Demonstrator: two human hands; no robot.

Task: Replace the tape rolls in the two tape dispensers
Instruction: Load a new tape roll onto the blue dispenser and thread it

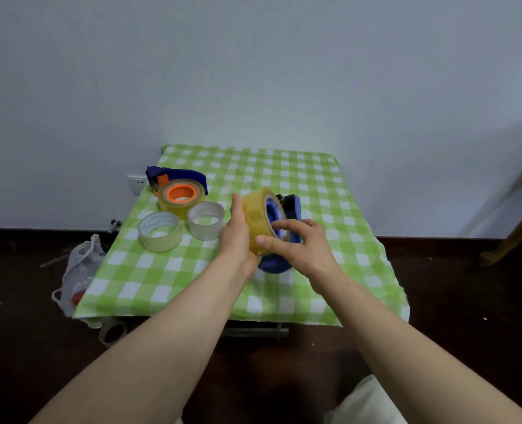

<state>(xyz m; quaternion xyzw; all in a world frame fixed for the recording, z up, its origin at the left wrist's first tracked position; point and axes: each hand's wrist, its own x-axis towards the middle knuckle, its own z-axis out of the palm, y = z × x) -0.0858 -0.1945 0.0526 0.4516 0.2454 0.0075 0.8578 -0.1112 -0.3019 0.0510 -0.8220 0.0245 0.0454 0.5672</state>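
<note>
Yellow roll [255, 220] is getting all the attention right now. It's standing on edge against the near dispenser [276, 261], the blue one sitting mid-counter [315, 185] on the green check cloth.

The left hand [235, 237] is cupping the roll's left side, thumb pointing up along it. Its other fingers are going round the back, so I can't see how tight that grip is. The right hand [299, 243] is pinching the rim on the other side, thumb on the tape surface and forefinger reaching across the blue core. Both hands are holding the same roll, nothing else.

Progress-wise, I'm guessing we're past halfway. The far dispenser [177, 175] at the back left corner is already carrying a fat orange-core roll [180, 194], so that one is looking done. Two thin clear rolls [159, 231] [206, 220] are lying flat just in front of it, probably the used ones. Another spare roll [113, 332] is lying on the floor under the counter's near edge, beside a plastic bag [79, 270].

What's left, I reckon, is pushing this roll fully onto the near dispenser's hub. I can't tell if it's seating properly or only leaning there, since the hands are covering the join. After that, the tape end probably needs feeding to the cutter.
</note>
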